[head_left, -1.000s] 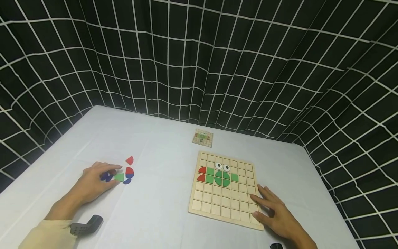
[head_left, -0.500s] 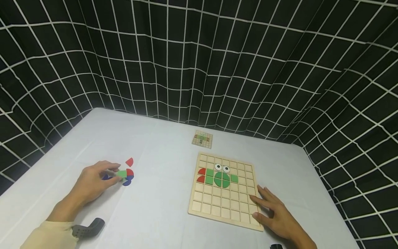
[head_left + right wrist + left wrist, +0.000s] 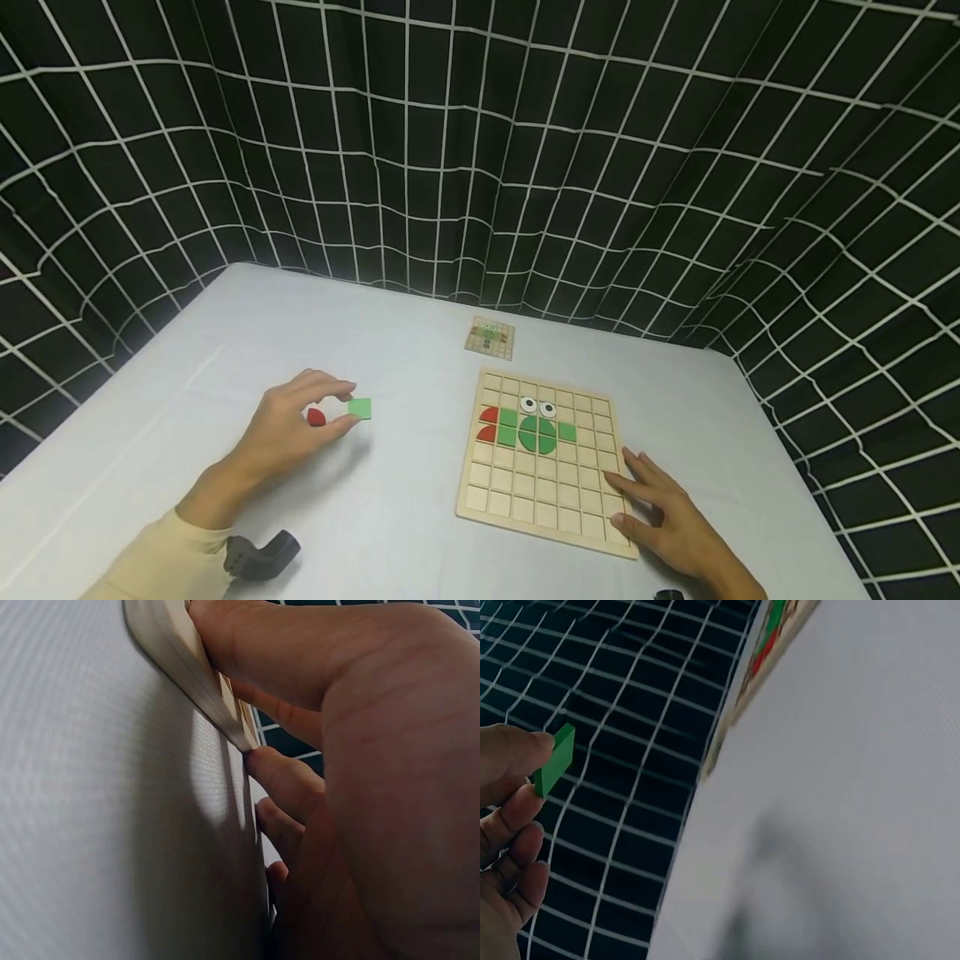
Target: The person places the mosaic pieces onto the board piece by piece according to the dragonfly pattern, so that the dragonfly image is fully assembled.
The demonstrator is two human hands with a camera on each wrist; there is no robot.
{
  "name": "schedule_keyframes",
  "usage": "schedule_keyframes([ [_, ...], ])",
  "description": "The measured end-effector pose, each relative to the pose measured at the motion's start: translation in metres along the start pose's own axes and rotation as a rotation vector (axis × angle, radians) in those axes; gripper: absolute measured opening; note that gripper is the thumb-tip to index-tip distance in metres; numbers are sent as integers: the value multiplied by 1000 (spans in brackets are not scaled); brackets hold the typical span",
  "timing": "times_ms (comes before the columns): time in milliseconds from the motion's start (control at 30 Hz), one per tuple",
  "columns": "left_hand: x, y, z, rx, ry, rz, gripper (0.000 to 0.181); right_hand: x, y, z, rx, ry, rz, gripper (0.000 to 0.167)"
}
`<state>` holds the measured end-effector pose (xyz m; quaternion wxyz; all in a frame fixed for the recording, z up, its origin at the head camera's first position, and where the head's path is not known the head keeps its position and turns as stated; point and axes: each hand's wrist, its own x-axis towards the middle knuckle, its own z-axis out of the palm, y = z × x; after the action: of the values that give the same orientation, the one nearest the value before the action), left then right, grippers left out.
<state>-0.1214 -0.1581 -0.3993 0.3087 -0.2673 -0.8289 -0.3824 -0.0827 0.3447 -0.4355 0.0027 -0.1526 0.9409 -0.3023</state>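
My left hand [image 3: 288,421] pinches a green square tile [image 3: 360,408] between thumb and fingertips. In the left wrist view that tile [image 3: 555,761] is raised above the white cloth. To the right lies a wooden grid board [image 3: 525,483]. Set in it are two eye discs [image 3: 537,407], a circle of green quarter pieces [image 3: 537,434], green squares [image 3: 507,426] and two red quarter-circles [image 3: 487,423]. The right hand [image 3: 663,512] rests at the board's right edge, thumb and fingertips touching it; the right wrist view shows this contact at the board's rim [image 3: 199,682].
Behind the left hand a loose red quarter-circle [image 3: 316,417] shows; the hand hides the blue pieces. A small picture card [image 3: 490,338] with a similar figure lies beyond the board. Black curtain with white grid lines [image 3: 480,150] surrounds the white table [image 3: 405,500].
The left hand has picked up the green square from among the loose pieces and moved it right toward the board. The right hand has stayed at the board's edge.
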Motion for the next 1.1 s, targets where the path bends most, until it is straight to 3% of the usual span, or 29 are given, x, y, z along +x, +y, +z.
schedule_keyframes([
  [167, 15, 12, 19, -58, 9, 43, 39, 0, 1, 2, 0, 0, 0, 52],
  [500, 35, 32, 61, -148, -13, 69, 36, -1, 1, 0, -4, -1, 18, 52],
  [867, 50, 57, 110, -198, -119, 21, 33, 0, 2, 1, 22, 7, -8, 51],
  [1100, 55, 66, 140, -227, -154, 38, 32, 0, 0, 0, 3, -2, 15, 52],
])
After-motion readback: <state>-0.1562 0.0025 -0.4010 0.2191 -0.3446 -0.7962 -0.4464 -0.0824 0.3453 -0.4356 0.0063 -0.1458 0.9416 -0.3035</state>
